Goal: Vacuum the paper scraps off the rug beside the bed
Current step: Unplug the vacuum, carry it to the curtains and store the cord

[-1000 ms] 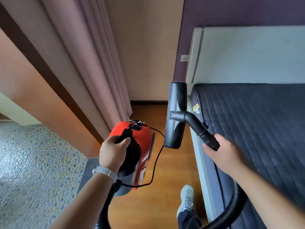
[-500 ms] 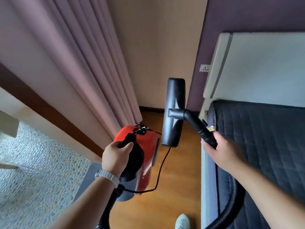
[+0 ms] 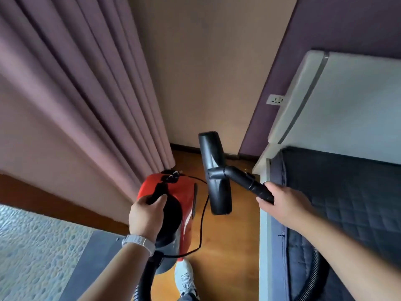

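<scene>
My left hand (image 3: 145, 216) grips the black handle on top of a red vacuum cleaner (image 3: 183, 198), which hangs in the air over the wooden floor. In my right hand (image 3: 282, 203) is the black suction tube (image 3: 249, 183), held near its end. Its wide black floor nozzle (image 3: 214, 170) points away from me, raised above the floor. A ribbed black hose (image 3: 312, 276) loops under my right arm. The bed (image 3: 347, 203), with its dark quilted cover, lies at the right. No paper scraps are visible.
Pink curtains (image 3: 86, 94) hang at the left, a pebble-patterned surface (image 3: 32, 253) below them. The wooden floor (image 3: 234, 246) forms a narrow aisle to the far wall. A white headboard (image 3: 347, 105) and a wall socket (image 3: 275, 99) are at the right. My shoe (image 3: 184, 276) shows below. A thin black cord (image 3: 202, 227) dangles from the vacuum.
The view has tilted up and moved forward along the aisle. Both hands keep their grips; the nozzle has turned slightly and sits closer to the far wall.
</scene>
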A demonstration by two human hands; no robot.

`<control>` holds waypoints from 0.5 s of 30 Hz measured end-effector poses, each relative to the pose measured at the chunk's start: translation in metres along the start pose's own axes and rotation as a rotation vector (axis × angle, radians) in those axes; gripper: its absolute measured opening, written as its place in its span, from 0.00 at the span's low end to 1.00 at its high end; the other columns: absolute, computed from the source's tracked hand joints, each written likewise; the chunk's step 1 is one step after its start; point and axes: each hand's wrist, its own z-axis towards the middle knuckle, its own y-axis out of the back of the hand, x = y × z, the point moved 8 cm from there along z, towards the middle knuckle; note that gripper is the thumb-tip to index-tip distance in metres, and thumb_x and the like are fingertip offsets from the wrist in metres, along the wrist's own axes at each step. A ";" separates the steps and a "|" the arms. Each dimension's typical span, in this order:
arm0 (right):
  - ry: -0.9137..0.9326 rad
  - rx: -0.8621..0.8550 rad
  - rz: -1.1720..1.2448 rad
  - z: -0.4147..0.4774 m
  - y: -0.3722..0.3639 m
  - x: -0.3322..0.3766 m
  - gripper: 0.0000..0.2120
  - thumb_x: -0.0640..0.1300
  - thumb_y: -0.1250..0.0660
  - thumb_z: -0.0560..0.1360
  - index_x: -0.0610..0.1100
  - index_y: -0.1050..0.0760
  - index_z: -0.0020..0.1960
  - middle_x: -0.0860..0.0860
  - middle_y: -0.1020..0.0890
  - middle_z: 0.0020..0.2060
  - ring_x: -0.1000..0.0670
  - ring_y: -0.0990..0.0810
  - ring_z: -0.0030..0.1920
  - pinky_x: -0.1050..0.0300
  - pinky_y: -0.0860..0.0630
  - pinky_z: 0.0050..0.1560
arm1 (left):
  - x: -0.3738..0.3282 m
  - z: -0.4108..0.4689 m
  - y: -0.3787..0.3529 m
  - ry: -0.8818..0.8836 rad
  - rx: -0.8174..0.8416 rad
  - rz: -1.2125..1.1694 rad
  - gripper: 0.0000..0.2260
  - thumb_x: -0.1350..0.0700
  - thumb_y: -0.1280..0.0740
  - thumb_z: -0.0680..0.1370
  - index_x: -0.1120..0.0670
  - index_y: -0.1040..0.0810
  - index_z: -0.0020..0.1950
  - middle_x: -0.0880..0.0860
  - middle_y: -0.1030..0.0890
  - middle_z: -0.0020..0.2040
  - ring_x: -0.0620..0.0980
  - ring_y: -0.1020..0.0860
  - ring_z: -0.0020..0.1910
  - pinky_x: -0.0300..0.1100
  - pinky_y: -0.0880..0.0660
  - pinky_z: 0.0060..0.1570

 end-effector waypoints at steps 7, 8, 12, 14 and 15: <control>0.111 0.079 -0.222 0.116 -0.041 0.010 0.14 0.60 0.38 0.78 0.51 0.36 0.45 0.54 0.27 0.31 0.50 0.29 0.28 0.57 0.41 0.26 | -0.006 0.102 -0.064 0.037 -0.008 0.034 0.16 0.40 0.31 0.69 0.52 0.18 0.43 0.53 0.17 0.34 0.57 0.18 0.36 0.48 0.19 0.40; 0.158 0.092 -0.255 0.133 -0.051 0.012 0.14 0.60 0.39 0.78 0.50 0.36 0.47 0.54 0.26 0.33 0.48 0.28 0.30 0.57 0.40 0.28 | -0.006 0.114 -0.075 0.048 -0.021 0.027 0.15 0.41 0.30 0.71 0.53 0.18 0.43 0.53 0.18 0.33 0.57 0.19 0.36 0.47 0.20 0.40; 0.339 0.121 -0.388 0.210 -0.100 0.013 0.14 0.58 0.39 0.80 0.48 0.31 0.56 0.51 0.20 0.42 0.45 0.19 0.38 0.56 0.35 0.33 | 0.017 0.167 -0.127 0.094 -0.078 0.020 0.17 0.39 0.31 0.70 0.54 0.19 0.39 0.55 0.18 0.33 0.60 0.18 0.36 0.53 0.19 0.41; 0.439 0.093 -0.409 0.249 -0.130 0.009 0.15 0.57 0.37 0.79 0.47 0.28 0.57 0.50 0.20 0.42 0.45 0.19 0.38 0.55 0.31 0.33 | 0.039 0.190 -0.156 0.137 -0.124 0.006 0.23 0.34 0.33 0.67 0.54 0.18 0.43 0.56 0.17 0.35 0.61 0.18 0.37 0.55 0.18 0.43; 0.476 0.092 -0.409 0.268 -0.146 0.006 0.14 0.56 0.37 0.79 0.47 0.28 0.58 0.49 0.20 0.43 0.45 0.20 0.39 0.54 0.30 0.35 | 0.051 0.202 -0.171 0.152 -0.144 -0.002 0.25 0.33 0.34 0.67 0.54 0.18 0.44 0.56 0.16 0.36 0.61 0.18 0.38 0.56 0.18 0.43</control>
